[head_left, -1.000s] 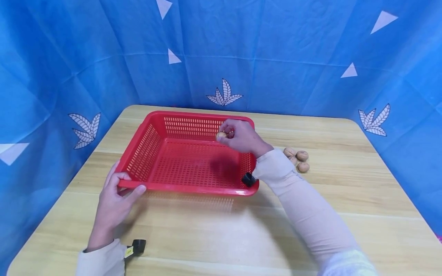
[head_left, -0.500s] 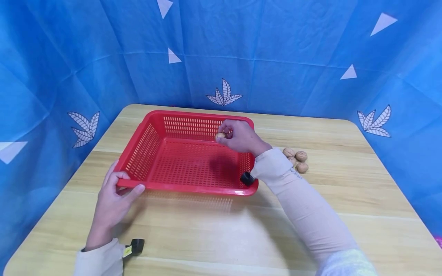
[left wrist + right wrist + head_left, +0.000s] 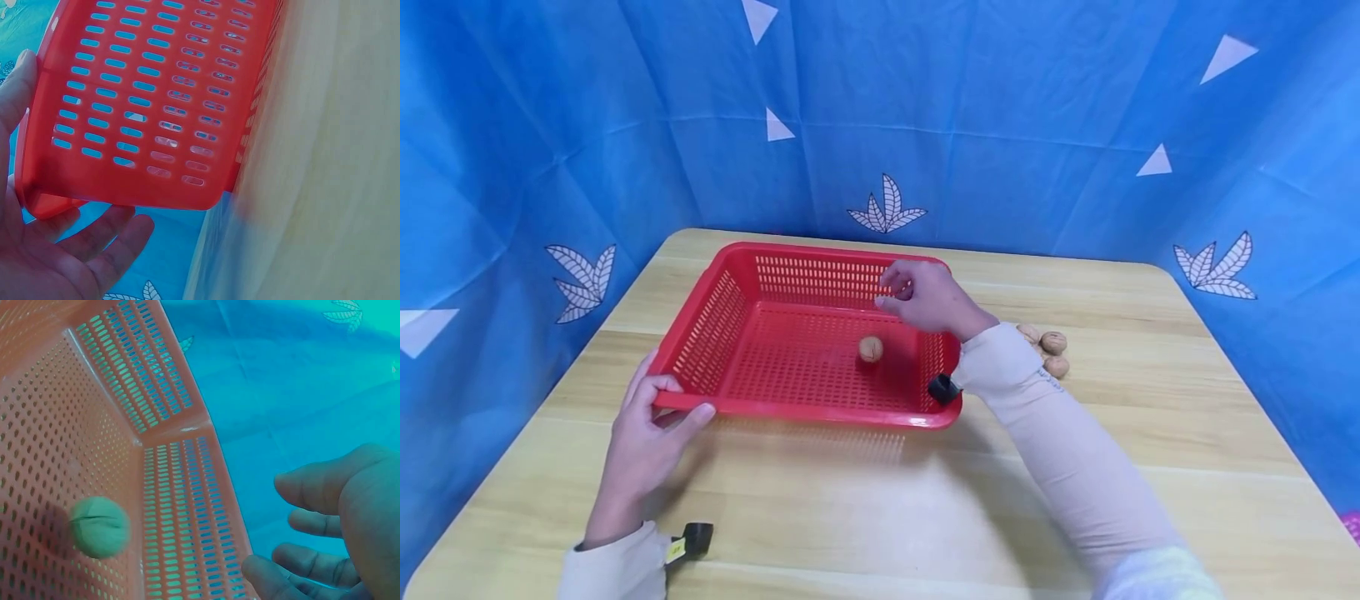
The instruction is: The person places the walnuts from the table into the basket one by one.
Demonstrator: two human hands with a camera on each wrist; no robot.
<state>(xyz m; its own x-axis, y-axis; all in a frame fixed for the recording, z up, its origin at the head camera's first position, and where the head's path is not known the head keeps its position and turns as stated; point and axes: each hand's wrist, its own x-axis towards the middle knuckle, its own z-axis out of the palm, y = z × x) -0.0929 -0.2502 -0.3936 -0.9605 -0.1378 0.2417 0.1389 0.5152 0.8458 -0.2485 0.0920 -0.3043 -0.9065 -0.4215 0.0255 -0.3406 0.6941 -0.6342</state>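
A red plastic basket (image 3: 820, 408) with slotted walls sits on the wooden table. My left hand (image 3: 647, 433) grips its near left corner; in the left wrist view the thumb lies along the rim and the fingers reach beneath the corner (image 3: 53, 203). Over the basket's right part is my right hand (image 3: 925, 296), fingers parted and holding nothing. Below it a single walnut (image 3: 870, 349) shows against the perforated floor. In the right wrist view the walnut (image 3: 99, 527) appears well apart from the fingertips (image 3: 256, 569).
Several more walnuts (image 3: 1054, 342) lie clustered on the table right of the basket, partly covered by the right sleeve (image 3: 1052, 433). A blue curtain (image 3: 1000, 150) with white leaf and triangle prints hangs behind the table (image 3: 1150, 375).
The right hand's fingers have parted and let go of the walnut, which has dropped into the basket. The left hand keeps its grip on the corner.
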